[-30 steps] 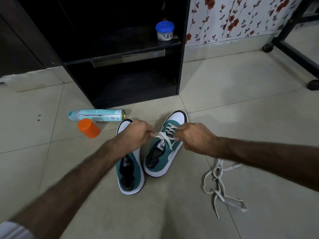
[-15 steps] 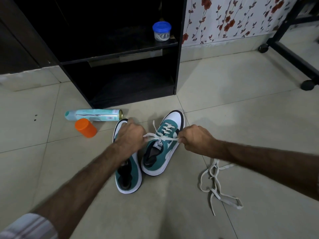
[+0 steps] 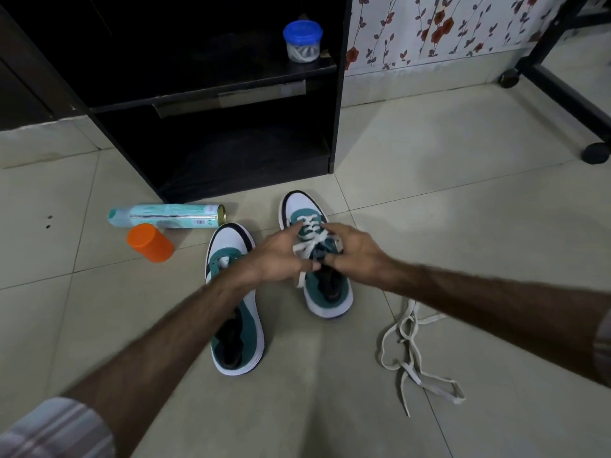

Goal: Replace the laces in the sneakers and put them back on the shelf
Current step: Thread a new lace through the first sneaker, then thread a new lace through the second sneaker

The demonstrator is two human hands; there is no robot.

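— Where are the sneakers?
— Mid-frame on the floor, below the black shelf [image 3: 211, 94]: unlaced sneaker [image 3: 233, 302] left, laced sneaker [image 3: 317, 259] right.
— The hands?
— Left hand [image 3: 281, 256] and right hand [image 3: 355, 256] each pinch its white lace [image 3: 310, 244].

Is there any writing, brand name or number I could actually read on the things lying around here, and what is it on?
None can be read.
Spray can: small print on its label, too blurred to read.
Blue-lidded jar: no text shows.
Sneakers: no logo or lettering shows.
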